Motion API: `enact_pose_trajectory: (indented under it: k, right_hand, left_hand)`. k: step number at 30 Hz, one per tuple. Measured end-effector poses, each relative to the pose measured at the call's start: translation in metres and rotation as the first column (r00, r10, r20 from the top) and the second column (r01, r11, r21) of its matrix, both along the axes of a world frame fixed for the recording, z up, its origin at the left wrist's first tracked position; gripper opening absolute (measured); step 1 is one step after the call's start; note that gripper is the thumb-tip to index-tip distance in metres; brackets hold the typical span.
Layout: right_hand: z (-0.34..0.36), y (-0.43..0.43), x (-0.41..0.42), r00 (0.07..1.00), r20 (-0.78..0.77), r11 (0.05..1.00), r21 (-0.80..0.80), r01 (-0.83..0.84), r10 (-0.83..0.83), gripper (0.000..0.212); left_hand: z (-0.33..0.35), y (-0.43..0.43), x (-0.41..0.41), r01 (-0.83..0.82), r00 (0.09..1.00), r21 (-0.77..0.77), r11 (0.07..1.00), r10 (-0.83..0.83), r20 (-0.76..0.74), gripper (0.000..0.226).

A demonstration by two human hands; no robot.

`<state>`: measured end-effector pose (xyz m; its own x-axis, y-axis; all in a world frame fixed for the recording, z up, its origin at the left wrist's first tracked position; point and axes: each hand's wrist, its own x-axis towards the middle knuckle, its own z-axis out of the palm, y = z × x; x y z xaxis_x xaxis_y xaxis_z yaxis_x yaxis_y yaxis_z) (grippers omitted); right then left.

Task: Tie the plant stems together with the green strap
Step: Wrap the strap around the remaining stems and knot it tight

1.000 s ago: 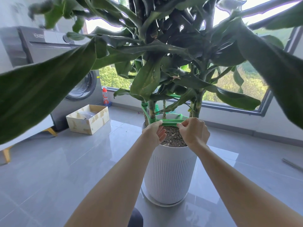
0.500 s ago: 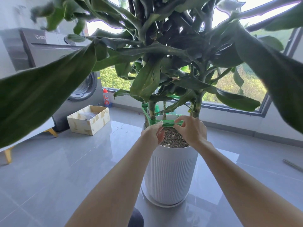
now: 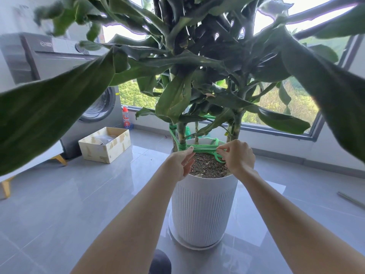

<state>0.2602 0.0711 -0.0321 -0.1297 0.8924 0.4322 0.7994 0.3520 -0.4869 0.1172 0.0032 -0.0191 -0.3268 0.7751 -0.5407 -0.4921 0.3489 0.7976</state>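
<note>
Holding dark soil [image 3: 209,167] and the plant stems [image 3: 181,133], one white ribbed pot [image 3: 203,210] is standing under two hands. The left hand [image 3: 178,164] and the right hand [image 3: 240,158] are each pinching the green strap [image 3: 204,149], which is stretching above the soil from a wrapped stem. Leaves [image 3: 173,99] are hiding the stem tops. One open box [image 3: 104,147] is holding something indistinct.

Both bare forearms reach forward. The left grip [image 3: 180,163] and right grip [image 3: 238,158] each pinch the green strap [image 3: 203,149] stretched between them.
</note>
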Motion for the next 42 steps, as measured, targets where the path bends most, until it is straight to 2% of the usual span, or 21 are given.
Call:
enact_pose_trajectory:
  k: [6, 9, 12, 18, 21, 25, 30, 34, 38, 42]
  right_hand:
    - [0.005, 0.003, -0.013, 0.988, 0.052, 0.980, 0.131, -0.150, 0.144, 0.019]
    - [0.008, 0.006, -0.022, 0.958, 0.111, 0.945, 0.167, -0.281, 0.265, 0.016]
    - [0.014, 0.008, -0.028, 0.940, 0.140, 0.939, 0.105, -0.328, 0.312, 0.020]
    - [0.026, 0.021, -0.034, 0.915, 0.076, 0.915, -0.114, -0.387, 0.397, 0.026]
    - [0.025, 0.025, -0.038, 0.882, 0.109, 0.884, -0.162, -0.439, 0.458, 0.027]
    - [0.028, 0.032, -0.041, 0.885, 0.153, 0.890, -0.206, -0.406, 0.439, 0.022]
    - [0.023, 0.032, -0.043, 0.872, 0.222, 0.898, -0.163, -0.408, 0.437, 0.023]
    - [0.021, 0.029, -0.043, 0.882, 0.187, 0.901, -0.092, -0.423, 0.433, 0.023]
    - [0.025, 0.027, -0.041, 0.877, 0.275, 0.919, -0.110, -0.379, 0.394, 0.023]
    - [0.023, 0.027, -0.042, 0.896, 0.275, 0.937, -0.098, -0.334, 0.348, 0.019]
  left_hand:
    - [-0.002, -0.002, -0.020, 0.022, 0.976, -0.055, 0.998, -0.033, -0.214, 0.030]
    - [-0.004, -0.003, -0.030, 0.000, 0.962, -0.006, 1.000, -0.002, -0.273, 0.030]
    - [-0.008, -0.001, -0.040, 0.023, 0.931, 0.075, 0.997, 0.006, -0.364, 0.026]
    - [-0.017, 0.004, -0.050, 0.078, 0.842, 0.151, 0.985, 0.016, -0.539, 0.020]
    - [-0.018, 0.006, -0.052, 0.080, 0.832, 0.157, 0.984, 0.021, -0.554, 0.016]
    - [-0.019, 0.008, -0.055, 0.089, 0.827, 0.156, 0.984, 0.015, -0.562, 0.014]
    - [-0.021, 0.009, -0.057, 0.101, 0.822, 0.165, 0.981, 0.011, -0.570, 0.014]
    - [-0.022, 0.010, -0.057, 0.102, 0.818, 0.169, 0.980, 0.014, -0.576, 0.015]
    - [-0.022, 0.010, -0.056, 0.099, 0.814, 0.171, 0.980, 0.019, -0.580, 0.015]
    - [-0.022, 0.011, -0.056, 0.097, 0.815, 0.176, 0.980, 0.023, -0.579, 0.015]
